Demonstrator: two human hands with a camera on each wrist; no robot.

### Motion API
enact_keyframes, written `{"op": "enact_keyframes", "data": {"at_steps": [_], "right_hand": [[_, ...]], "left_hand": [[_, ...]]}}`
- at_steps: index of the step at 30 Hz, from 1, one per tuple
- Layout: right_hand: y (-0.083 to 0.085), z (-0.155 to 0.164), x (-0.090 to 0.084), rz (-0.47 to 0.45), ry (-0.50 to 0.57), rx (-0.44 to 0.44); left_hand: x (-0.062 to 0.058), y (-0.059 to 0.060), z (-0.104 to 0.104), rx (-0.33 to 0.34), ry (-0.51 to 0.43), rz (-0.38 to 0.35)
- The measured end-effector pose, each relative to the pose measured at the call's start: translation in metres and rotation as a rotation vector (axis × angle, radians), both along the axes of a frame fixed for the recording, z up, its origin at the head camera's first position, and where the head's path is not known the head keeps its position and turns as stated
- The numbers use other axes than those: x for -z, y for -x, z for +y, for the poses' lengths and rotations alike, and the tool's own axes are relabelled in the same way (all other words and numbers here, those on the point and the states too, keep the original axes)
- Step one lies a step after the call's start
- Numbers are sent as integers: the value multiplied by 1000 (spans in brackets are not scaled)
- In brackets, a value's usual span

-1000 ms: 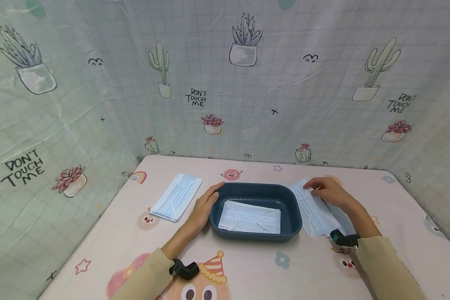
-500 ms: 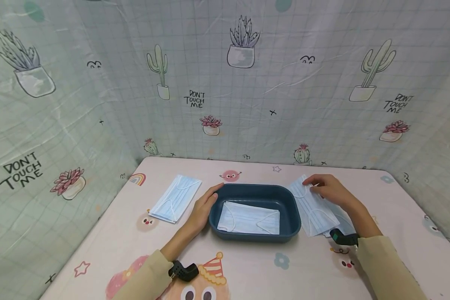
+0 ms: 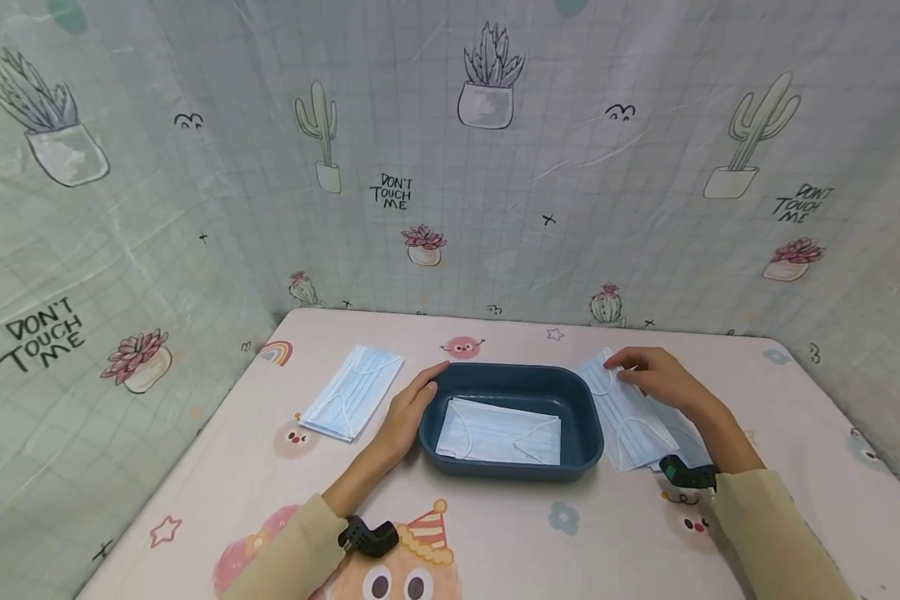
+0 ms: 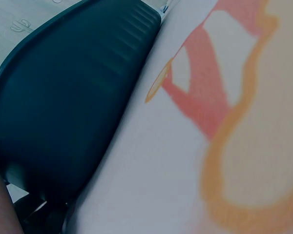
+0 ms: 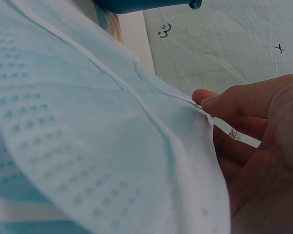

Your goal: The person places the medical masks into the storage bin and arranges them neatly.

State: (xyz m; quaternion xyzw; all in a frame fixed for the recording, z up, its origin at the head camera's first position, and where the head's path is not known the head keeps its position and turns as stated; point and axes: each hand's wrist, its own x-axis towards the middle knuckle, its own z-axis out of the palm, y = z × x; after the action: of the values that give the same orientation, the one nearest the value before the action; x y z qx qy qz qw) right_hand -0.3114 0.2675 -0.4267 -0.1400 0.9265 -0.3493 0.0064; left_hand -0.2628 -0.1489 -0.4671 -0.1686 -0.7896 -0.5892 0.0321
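In the head view, a dark blue plastic tub [image 3: 512, 471] stands mid-table with a light blue face mask [image 3: 498, 432] lying flat inside. My left hand [image 3: 405, 417] holds the tub's left end, thumb at the rim; the left wrist view shows mostly the tub's outer wall [image 4: 73, 97]. Right of the tub, my right hand [image 3: 662, 382] pinches the far edge of another face mask [image 3: 630, 421] between thumb and fingertip. That mask [image 5: 97, 131] fills much of the right wrist view, its edge raised at the fingertips [image 5: 205, 100]. Beneath it lies a further mask [image 3: 688, 437], partly covered.
A face mask [image 3: 352, 392] with its ear loops on top lies at the table's left. The printed tablecloth [image 3: 525, 550] reaches to a patterned curtain [image 3: 450, 167] at the back and sides. Each wrist wears a small black camera [image 3: 371, 537].
My right hand has shifted slightly left and away from me, pinching the mask's far edge. The left hand keeps its place at the tub.
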Motion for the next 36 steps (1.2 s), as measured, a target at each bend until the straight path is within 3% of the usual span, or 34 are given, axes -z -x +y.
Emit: {"op": "enact_keyframes", "data": {"at_steps": [4,5,13,21,30,34,36], "right_hand": [[1,-2,3,8,-39,-18],[2,-1,3,9,-42,-20],[6,-2,-7,10,-29,-48],[3,-6,3,-37,-46,-36],[-3,-3,-1,-18,-40,-19],[-3,-4,-9,8,-45,-26],[-4,-6,-13,28,-51,-24]], "left_hand": [[23,15,-4,-7,14,3],[24,16,-5,-8,16,8],[10,26,-6,12,24,61],[19,18,-9,-9,38,19],[20,20,-7,2,42,-1],[17,19,-7,-1,60,-14],[8,12,-7,-1,62,-23]]}}
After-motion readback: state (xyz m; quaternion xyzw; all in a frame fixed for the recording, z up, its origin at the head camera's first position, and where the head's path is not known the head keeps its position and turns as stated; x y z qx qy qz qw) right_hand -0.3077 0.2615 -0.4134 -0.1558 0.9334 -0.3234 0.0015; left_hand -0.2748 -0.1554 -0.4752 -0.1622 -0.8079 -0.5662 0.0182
